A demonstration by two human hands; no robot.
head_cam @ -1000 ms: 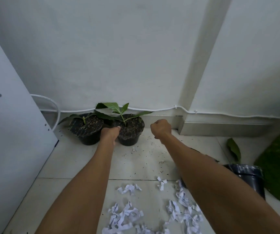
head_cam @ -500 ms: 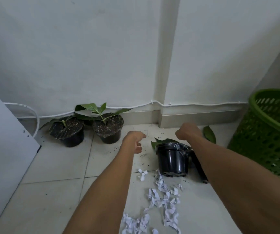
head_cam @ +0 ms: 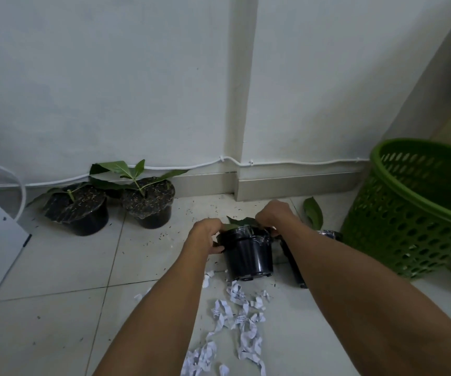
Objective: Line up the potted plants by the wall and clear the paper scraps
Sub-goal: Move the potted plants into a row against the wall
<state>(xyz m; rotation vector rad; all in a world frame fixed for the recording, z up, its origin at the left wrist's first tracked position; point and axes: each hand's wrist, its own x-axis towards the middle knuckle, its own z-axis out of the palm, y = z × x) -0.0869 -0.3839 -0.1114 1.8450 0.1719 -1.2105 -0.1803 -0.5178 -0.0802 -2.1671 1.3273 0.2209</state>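
Both bare forearms reach up from the bottom of the frame toward its centre, converging as they go. The left hand (head_cam: 205, 236) sits just left of centre, fingers curled inward with the thumb below. The right hand (head_cam: 274, 214) is slightly higher and further right, knuckles up, fingers bent downward in a grip.
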